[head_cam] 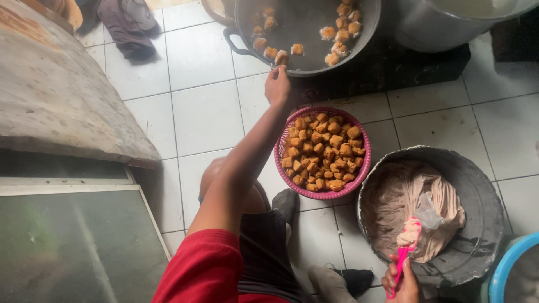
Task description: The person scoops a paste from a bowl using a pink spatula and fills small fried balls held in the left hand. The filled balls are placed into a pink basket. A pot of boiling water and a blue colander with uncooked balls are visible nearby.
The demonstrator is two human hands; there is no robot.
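My left hand (277, 85) reaches out to the near rim of a dark wok (300, 31) and pinches a piece of fried tofu (282, 57) just over the oil. Several battered tofu pieces float in the wok. My right hand (402, 284), at the bottom edge, is shut on a pink spatula (405, 247) whose tip rests in beige-pink batter (401, 196) inside a grey basin (484, 185). Between wok and basin, a pink basket (365, 168) full of brown fried tofu cubes (323, 151) sits on the white tile floor.
The wok stands on a black stove (387, 67) beside a large metal pot (449, 22). A blue bucket (508, 269) is at the bottom right. A rusty metal sheet (56, 84) and a glass pane (73, 247) fill the left. A dark cloth (129, 25) lies at the top.
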